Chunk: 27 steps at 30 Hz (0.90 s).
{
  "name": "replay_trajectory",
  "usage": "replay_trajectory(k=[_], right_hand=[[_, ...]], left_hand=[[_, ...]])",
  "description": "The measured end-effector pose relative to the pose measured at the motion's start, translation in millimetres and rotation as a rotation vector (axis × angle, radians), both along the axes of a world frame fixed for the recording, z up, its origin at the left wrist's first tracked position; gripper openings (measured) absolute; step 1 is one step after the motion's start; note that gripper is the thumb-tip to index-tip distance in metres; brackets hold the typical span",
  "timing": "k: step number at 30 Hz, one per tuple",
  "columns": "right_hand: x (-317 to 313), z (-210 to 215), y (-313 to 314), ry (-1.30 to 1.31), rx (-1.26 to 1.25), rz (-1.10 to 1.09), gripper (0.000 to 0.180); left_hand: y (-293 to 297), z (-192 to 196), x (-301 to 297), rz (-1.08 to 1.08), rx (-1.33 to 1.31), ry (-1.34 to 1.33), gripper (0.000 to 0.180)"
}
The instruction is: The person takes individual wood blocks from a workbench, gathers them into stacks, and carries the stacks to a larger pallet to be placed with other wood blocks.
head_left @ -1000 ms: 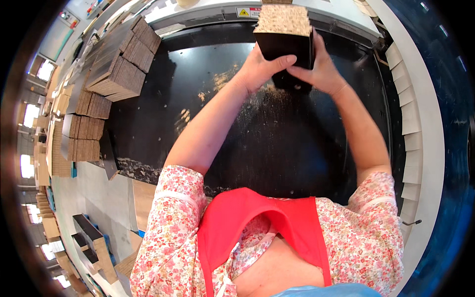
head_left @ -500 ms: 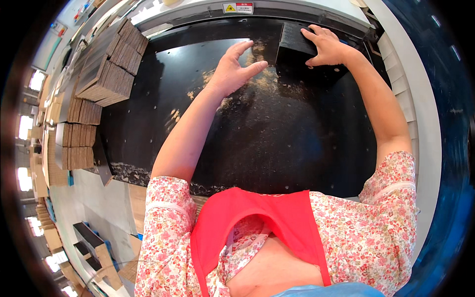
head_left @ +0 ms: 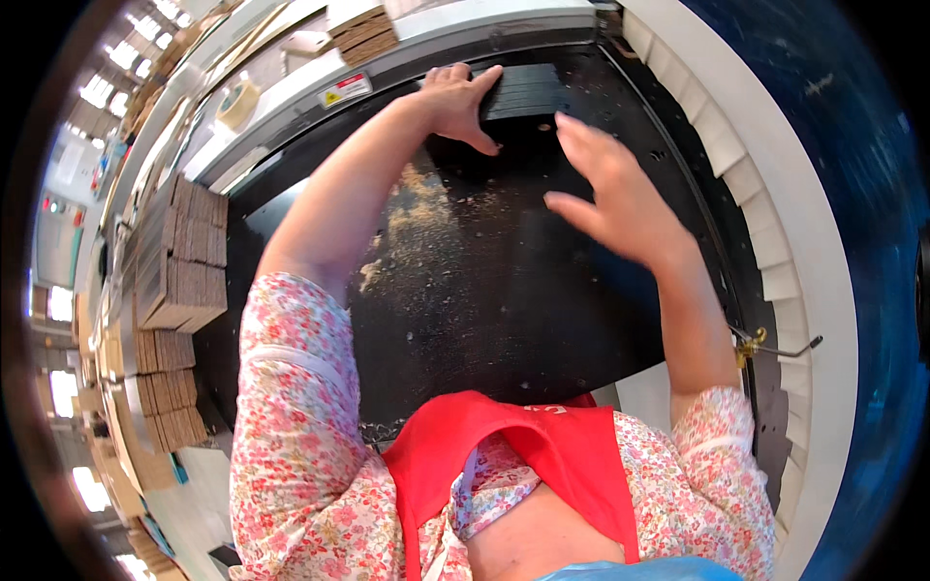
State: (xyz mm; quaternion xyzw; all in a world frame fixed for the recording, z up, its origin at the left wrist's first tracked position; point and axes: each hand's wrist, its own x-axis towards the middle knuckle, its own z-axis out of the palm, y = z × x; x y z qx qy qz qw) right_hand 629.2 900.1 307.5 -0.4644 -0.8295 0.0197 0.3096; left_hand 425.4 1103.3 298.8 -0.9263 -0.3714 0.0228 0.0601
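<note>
A black stack of boards [head_left: 523,92] lies at the far side of the black worktable [head_left: 484,310]. My left hand [head_left: 453,105] is at the left end of this stack, thumb and fingers spread apart around its edge. It seems to touch the stack, though the far fingers are partly hidden. Nearer to me, my right hand [head_left: 615,194] hovers over the table, slightly blurred. Its thumb stands away from the fingers, and nothing is in it. Pale wood dust [head_left: 412,228] is scattered on the table below my left hand.
Several stacks of cut boards [head_left: 184,261] line the left side. Behind the table runs a grey machine beam [head_left: 426,39] with a warning label [head_left: 345,90], a tape roll [head_left: 238,103] and small brown boards [head_left: 362,37]. A pleated white cover [head_left: 741,184] edges the right, near a brass fitting [head_left: 748,347].
The view has swung to the right. My left hand has moved to the stack's left end. My right hand has come off the stack and drawn back toward me.
</note>
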Motion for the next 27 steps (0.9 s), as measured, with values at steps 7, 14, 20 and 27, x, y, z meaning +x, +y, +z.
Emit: replay_trajectory(k=[7,14,20,27], right_hand=[[28.6,-53.1,-152.5,0.365,-0.247,-0.405,0.041],[25.9,-104.5,-180.7,0.299,-0.008,-0.542,0.031],[24.3,-106.1,-174.9,0.214,0.056,-0.577,0.028],[24.6,-106.2,-174.4,0.214,0.085,-0.589,0.026]], left_hand=[[-0.5,2.5,-2.3,0.008,-0.067,0.090,0.117],[-11.5,14.4,5.5,0.068,-0.182,-0.031,0.108],[-4.1,8.2,0.4,0.115,-0.185,-0.002,0.112],[1.2,0.0,14.4,0.187,-0.168,-0.036,0.114]])
